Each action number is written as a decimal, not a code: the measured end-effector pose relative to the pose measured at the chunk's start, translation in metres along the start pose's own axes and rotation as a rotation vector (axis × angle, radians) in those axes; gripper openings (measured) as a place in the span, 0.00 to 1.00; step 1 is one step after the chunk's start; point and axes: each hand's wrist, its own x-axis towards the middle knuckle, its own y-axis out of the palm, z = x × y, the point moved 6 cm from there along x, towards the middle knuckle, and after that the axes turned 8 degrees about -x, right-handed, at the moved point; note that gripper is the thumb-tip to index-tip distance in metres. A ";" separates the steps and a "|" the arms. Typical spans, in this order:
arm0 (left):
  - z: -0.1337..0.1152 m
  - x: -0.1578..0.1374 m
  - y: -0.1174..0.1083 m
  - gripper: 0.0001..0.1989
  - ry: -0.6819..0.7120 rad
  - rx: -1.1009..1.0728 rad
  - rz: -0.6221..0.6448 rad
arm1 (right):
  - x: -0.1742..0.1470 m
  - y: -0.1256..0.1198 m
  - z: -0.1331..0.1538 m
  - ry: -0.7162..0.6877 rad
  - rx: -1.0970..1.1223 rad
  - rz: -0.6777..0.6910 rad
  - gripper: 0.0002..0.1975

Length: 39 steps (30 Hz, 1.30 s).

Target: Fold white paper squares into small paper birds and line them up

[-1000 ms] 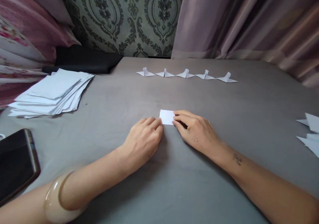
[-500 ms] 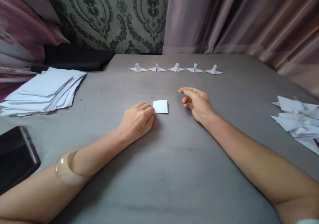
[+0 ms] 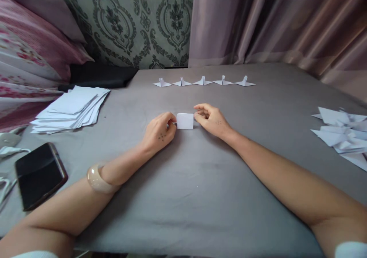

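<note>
A small folded square of white paper point(image 3: 185, 121) is at the middle of the grey-covered surface, between my two hands. My left hand point(image 3: 160, 132) pinches its left edge between thumb and bent fingers. At the right edge is my right hand point(image 3: 213, 121), its thumb tip close to or touching the paper. The index finger of that hand stretches out above the thumb, with a gap between them, and the other fingers curl. Beyond the hands stands a row of several folded paper birds point(image 3: 203, 81).
A stack of white paper sheets point(image 3: 71, 106) lies at left, in front of a black cloth-like item point(image 3: 103, 75). Nearer is a dark phone point(image 3: 41, 175) beside white cables point(image 3: 5, 185). More folded white paper pieces point(image 3: 344, 131) are piled at the right edge.
My right hand has moved left to the folded paper's right edge and turned palm down. The paper is still in my left hand. The camera view has shifted slightly.
</note>
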 end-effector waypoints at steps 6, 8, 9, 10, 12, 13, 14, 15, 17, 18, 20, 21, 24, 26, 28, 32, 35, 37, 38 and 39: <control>0.005 0.002 -0.001 0.08 -0.053 -0.078 -0.014 | -0.007 0.007 0.013 -0.043 0.004 0.125 0.24; 0.005 0.002 -0.002 0.08 -0.067 -0.090 -0.014 | -0.009 0.007 0.012 -0.048 0.000 0.129 0.26; 0.005 0.002 -0.002 0.08 -0.074 -0.097 -0.015 | -0.010 0.007 0.012 -0.043 0.006 0.126 0.27; 0.005 0.002 -0.002 0.08 -0.082 -0.103 -0.016 | -0.010 0.006 0.011 -0.033 0.017 0.121 0.27; 0.005 0.002 -0.003 0.07 -0.100 -0.111 -0.021 | -0.010 0.006 0.010 -0.011 0.030 0.106 0.26; 0.005 0.001 -0.004 0.06 -0.105 -0.111 -0.031 | -0.009 0.005 0.011 -0.003 0.026 0.096 0.25; 0.003 0.001 -0.005 0.06 -0.098 -0.107 -0.047 | -0.009 0.005 0.012 0.003 0.011 0.089 0.24; 0.001 0.000 -0.007 0.05 -0.077 -0.099 -0.070 | -0.009 0.005 0.013 0.007 -0.010 0.083 0.23; -0.006 -0.002 -0.009 0.06 0.011 -0.071 -0.111 | -0.009 0.006 0.015 0.003 -0.060 0.075 0.21; -0.010 -0.003 -0.009 0.07 0.076 -0.055 -0.112 | -0.009 0.006 0.016 0.002 -0.083 0.069 0.20; -0.019 -0.006 -0.004 0.09 0.220 -0.017 -0.054 | -0.009 0.007 0.016 0.000 -0.117 0.062 0.19; -0.022 -0.008 0.000 0.10 0.285 0.000 -0.005 | -0.008 0.007 0.016 -0.001 -0.129 0.060 0.19; -0.024 -0.011 0.010 0.12 0.381 0.037 0.116 | -0.007 0.009 0.013 0.003 -0.162 0.069 0.19; -0.022 -0.012 0.014 0.13 0.378 0.064 0.153 | -0.007 0.010 0.010 -0.001 -0.193 0.070 0.20; -0.022 -0.012 0.016 0.14 0.386 0.102 0.179 | -0.007 0.011 0.008 -0.015 -0.230 0.064 0.20; -0.026 -0.014 0.018 0.15 0.413 0.202 0.259 | -0.010 0.009 0.010 -0.087 -0.317 0.035 0.16; -0.028 -0.015 0.019 0.16 0.382 0.296 0.319 | -0.015 0.011 0.018 -0.182 -0.380 0.060 0.08; -0.029 -0.016 0.019 0.17 0.355 0.346 0.349 | -0.019 0.013 0.022 -0.219 -0.421 0.087 0.07; -0.029 -0.016 0.019 0.17 0.344 0.365 0.359 | -0.020 0.013 0.023 -0.228 -0.440 0.092 0.08; -0.030 -0.016 0.019 0.17 0.334 0.380 0.363 | -0.021 0.014 0.024 -0.230 -0.455 0.093 0.08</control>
